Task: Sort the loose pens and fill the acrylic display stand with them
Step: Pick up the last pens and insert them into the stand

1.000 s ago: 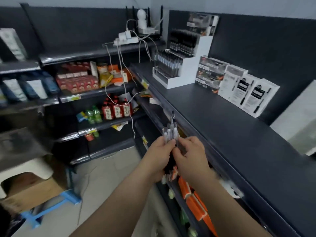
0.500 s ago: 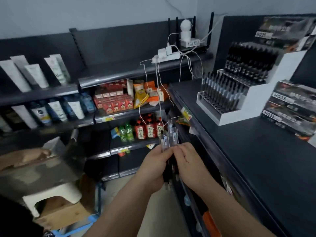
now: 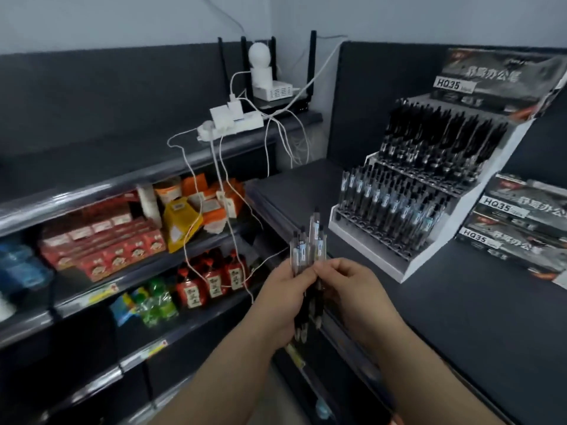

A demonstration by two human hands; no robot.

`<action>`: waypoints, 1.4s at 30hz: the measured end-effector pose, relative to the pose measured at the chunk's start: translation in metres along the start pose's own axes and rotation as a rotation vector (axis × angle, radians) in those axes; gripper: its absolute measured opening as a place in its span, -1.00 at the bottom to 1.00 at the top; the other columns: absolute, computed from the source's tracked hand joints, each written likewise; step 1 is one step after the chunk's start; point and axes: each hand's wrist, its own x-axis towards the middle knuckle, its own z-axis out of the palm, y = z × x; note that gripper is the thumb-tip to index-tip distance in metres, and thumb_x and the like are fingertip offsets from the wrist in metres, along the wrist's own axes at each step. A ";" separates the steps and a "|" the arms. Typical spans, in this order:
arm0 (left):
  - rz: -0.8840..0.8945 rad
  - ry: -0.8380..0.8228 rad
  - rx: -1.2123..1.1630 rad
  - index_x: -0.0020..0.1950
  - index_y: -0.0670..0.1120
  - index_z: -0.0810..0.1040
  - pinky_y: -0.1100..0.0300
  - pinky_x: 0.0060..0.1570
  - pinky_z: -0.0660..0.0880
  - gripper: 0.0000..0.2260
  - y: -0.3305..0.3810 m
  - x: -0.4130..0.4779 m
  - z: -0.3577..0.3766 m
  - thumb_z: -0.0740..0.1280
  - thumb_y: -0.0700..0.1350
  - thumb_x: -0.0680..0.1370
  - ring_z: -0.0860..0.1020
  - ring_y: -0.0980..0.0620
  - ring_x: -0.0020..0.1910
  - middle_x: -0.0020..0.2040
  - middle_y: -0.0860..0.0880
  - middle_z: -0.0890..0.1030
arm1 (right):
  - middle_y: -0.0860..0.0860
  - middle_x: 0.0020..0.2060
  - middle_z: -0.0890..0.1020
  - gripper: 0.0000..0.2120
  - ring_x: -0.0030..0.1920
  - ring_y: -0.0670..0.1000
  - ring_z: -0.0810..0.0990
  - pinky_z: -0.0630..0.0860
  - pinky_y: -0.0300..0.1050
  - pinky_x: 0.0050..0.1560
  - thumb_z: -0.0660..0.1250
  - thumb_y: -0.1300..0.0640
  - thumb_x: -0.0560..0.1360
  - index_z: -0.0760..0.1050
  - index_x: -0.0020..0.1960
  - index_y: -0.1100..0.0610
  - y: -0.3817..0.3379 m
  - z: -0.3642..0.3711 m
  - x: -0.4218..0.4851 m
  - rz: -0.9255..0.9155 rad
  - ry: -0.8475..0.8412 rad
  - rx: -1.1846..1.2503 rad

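Observation:
A bundle of clear-barrelled pens (image 3: pixel 308 243) stands upright in front of my chest. My left hand (image 3: pixel 283 299) grips the bundle around its middle. From the other side, my right hand (image 3: pixel 352 289) pinches pens in the bundle with thumb and fingertips. The pens' lower ends poke out below the hands. To the right, on the dark shelf top (image 3: pixel 460 317), stands the tiered white display stand (image 3: pixel 420 259). Its upper rows are full of black pens. Its lowest rows hold clear pens, with several empty holes along the front.
Boxes of pens marked HQ35 (image 3: pixel 515 234) are stacked right of the stand. A power strip (image 3: pixel 230 124) with hanging white cables sits on the shelf behind, and a router beside it. Left shelves hold red cartons (image 3: pixel 101 240), sauce pouches and bottles.
My view has come closer to the display stand, which now looms larger at the right. Both hands still hold the pen bundle at the same height, and one pen sticks up higher.

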 end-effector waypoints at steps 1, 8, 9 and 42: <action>-0.013 -0.026 -0.004 0.09 -0.18 0.60 0.16 -0.08 0.55 -0.82 0.003 0.012 -0.005 0.22 -0.25 0.59 0.64 -0.04 -0.07 -0.07 -0.14 0.69 | 0.26 -0.16 0.67 -0.84 -0.18 0.12 0.65 0.59 -0.04 -0.11 0.33 0.20 0.50 0.57 -0.10 0.31 -0.003 0.003 0.007 -0.002 0.019 0.033; -0.077 -0.069 0.114 -0.10 -0.12 0.54 0.25 -0.34 0.44 -0.85 0.015 0.077 -0.020 0.22 -0.21 0.60 0.53 0.08 -0.33 -0.27 -0.03 0.57 | -0.06 -0.50 0.51 -0.85 -0.50 -0.14 0.41 0.40 -0.33 -0.44 0.31 0.16 0.52 0.59 -0.19 0.18 -0.020 -0.002 0.036 -0.127 0.415 -0.120; -0.068 -0.068 0.133 -0.11 -0.12 0.53 0.23 -0.31 0.43 -0.86 0.016 0.085 -0.020 0.22 -0.21 0.60 0.51 0.07 -0.31 -0.26 -0.05 0.55 | -0.08 -0.50 0.52 -0.86 -0.48 -0.15 0.42 0.43 -0.34 -0.41 0.31 0.15 0.52 0.60 -0.17 0.16 -0.026 -0.007 0.040 -0.168 0.481 -0.177; -0.065 -0.436 0.142 -0.05 -0.16 0.48 0.24 -0.29 0.46 -0.92 0.040 0.223 -0.054 0.21 -0.23 0.60 0.51 0.04 -0.25 -0.24 -0.03 0.56 | -0.10 -0.33 0.57 -0.79 -0.45 -0.21 0.47 0.33 -0.43 -0.44 0.28 0.08 0.54 0.57 0.12 0.12 -0.034 0.008 0.145 -0.199 1.080 -0.912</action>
